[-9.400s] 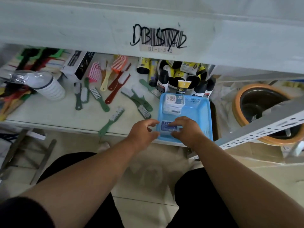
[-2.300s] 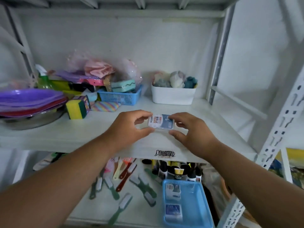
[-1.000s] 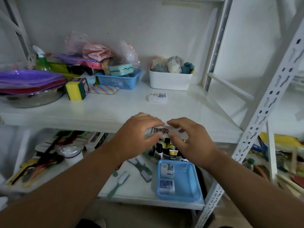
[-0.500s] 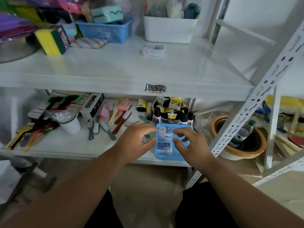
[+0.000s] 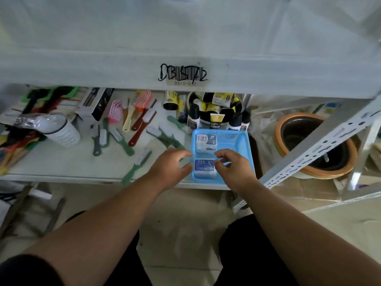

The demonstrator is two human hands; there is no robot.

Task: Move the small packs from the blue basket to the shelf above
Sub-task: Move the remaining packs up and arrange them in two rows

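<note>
Packs: two lie in the blue basket [image 5: 241,145], which sits at the front edge of the lower shelf [image 5: 61,162], toward its right end. The far pack [image 5: 205,142] lies in the basket's back left corner; the near pack [image 5: 204,167] lies in the front left corner. The left hand [image 5: 170,167] and right hand [image 5: 233,167] flank the near pack, fingers curled and apart, not yet gripping it. Brushes [image 5: 121,139] lie scattered left of the basket, bottles [image 5: 214,114] stand behind it.
</note>
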